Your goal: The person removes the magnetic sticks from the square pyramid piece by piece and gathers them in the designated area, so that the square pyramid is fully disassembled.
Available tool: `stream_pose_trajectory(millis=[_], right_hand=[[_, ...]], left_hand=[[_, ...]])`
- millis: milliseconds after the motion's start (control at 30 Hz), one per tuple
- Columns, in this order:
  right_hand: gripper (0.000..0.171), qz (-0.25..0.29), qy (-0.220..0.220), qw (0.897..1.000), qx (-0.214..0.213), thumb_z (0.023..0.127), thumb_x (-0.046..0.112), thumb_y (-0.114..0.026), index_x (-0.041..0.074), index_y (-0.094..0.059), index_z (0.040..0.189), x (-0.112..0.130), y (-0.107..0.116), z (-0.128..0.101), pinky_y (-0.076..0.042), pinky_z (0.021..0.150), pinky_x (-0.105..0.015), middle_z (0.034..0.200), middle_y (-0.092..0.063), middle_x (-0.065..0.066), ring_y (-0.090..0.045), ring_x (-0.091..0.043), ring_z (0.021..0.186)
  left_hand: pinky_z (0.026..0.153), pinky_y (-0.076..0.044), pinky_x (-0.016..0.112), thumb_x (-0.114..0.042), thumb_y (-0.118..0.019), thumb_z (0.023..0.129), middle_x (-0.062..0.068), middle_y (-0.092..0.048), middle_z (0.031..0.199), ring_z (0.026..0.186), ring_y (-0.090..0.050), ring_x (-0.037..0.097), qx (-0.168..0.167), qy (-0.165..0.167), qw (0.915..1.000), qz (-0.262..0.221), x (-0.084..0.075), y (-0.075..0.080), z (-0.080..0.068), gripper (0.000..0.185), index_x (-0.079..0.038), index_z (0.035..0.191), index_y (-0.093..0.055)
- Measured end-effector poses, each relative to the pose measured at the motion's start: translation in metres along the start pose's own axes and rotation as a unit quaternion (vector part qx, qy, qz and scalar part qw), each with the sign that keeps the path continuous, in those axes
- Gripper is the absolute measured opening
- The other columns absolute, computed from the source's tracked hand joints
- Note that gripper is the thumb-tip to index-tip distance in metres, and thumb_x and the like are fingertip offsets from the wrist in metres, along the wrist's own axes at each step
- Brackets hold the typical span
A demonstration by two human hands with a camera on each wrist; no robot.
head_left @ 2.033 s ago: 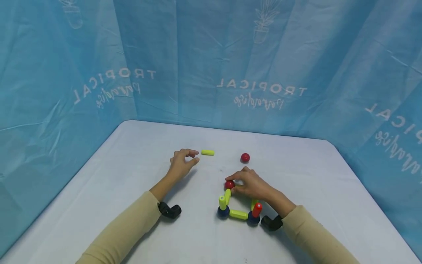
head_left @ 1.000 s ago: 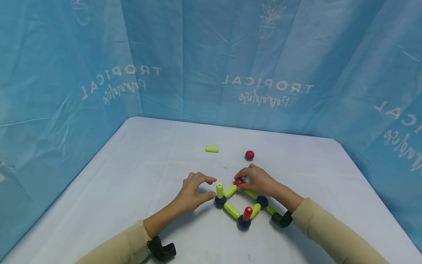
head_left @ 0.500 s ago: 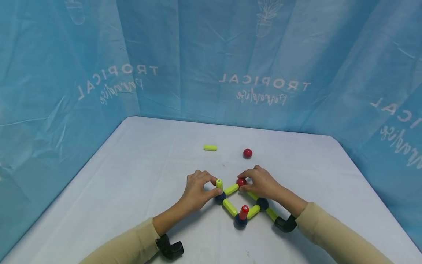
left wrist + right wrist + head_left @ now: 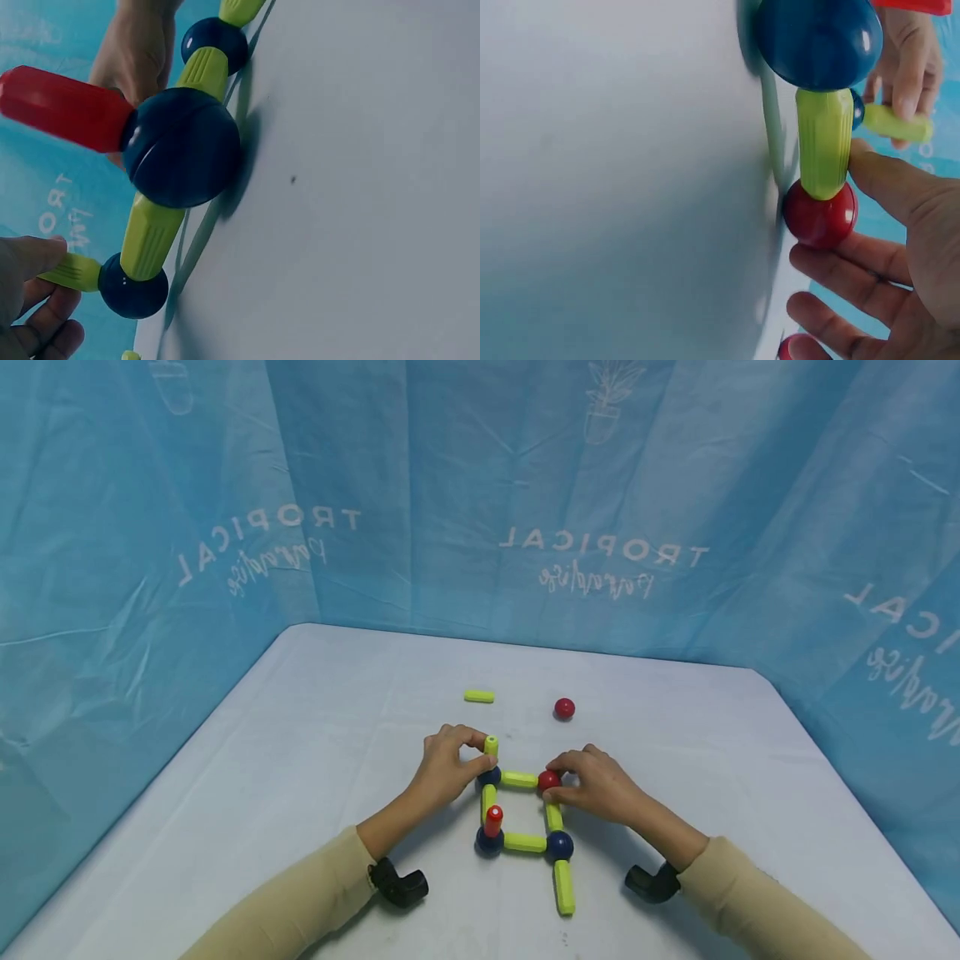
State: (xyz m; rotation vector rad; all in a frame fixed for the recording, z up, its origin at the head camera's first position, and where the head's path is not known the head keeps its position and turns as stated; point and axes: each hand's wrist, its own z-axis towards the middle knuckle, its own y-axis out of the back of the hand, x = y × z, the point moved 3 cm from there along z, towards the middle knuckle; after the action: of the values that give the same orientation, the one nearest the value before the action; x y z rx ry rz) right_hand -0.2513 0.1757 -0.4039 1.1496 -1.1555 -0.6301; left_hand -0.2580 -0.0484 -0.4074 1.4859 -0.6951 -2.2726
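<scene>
A square of yellow-green toy rods, joined by balls, lies on the white table. At its far left corner my left hand pinches an upright yellow-green rod that stands on a dark blue ball. My right hand grips the red ball at the far right corner between thumb and fingers. A red rod rises from the near left blue ball. From the near right blue ball another yellow-green rod points towards me. In the left wrist view the red rod looms close.
Beyond the hands lie a loose yellow-green rod and a loose red ball. Blue printed curtains hang behind and along both sides of the white table. A black wrist camera sits on each forearm.
My left hand has come from beside the loose rod and taken hold of the upright one. The square has turned clockwise, its left corner swinging away from me, while my right hand keeps the red ball.
</scene>
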Motion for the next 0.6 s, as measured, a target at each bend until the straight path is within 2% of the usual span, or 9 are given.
stream_pose_trajectory(millis=[200,367,600], right_hand=[[0.041,0.022,0.002,0.999,-0.030,0.074,0.036,-0.079,0.016,-0.070,0.109,0.006,-0.009,0.011,-0.039,0.071,-0.027,0.098,-0.069,0.006,-0.046,-0.013,0.088],[0.034,0.049,0.008,0.998,-0.033,0.075,0.031,-0.079,0.017,-0.072,0.105,0.007,-0.015,0.019,-0.039,0.071,-0.026,0.093,-0.070,0.007,-0.046,-0.011,0.084],[0.024,0.069,0.005,0.997,-0.025,0.078,0.028,-0.077,0.020,-0.074,0.100,0.004,-0.020,0.023,-0.040,0.068,-0.025,0.085,-0.067,0.012,-0.045,-0.011,0.081]], left_hand=[[0.102,-0.025,0.049,-0.023,-0.073,0.081,0.002,-0.067,0.095,0.100,-0.053,0.021,0.007,0.015,0.9999,-0.001,0.003,-0.004,0.010,0.023,-0.013,0.101,-0.068],[0.101,-0.025,0.048,-0.027,-0.073,0.081,0.000,-0.067,0.096,0.101,-0.053,0.021,0.018,0.011,0.9998,0.006,0.000,-0.008,0.016,0.026,-0.015,0.104,-0.068],[0.101,-0.026,0.047,-0.024,-0.073,0.081,0.000,-0.068,0.095,0.100,-0.054,0.022,0.008,0.011,0.9999,0.008,-0.002,-0.006,0.016,0.022,-0.014,0.100,-0.070]])
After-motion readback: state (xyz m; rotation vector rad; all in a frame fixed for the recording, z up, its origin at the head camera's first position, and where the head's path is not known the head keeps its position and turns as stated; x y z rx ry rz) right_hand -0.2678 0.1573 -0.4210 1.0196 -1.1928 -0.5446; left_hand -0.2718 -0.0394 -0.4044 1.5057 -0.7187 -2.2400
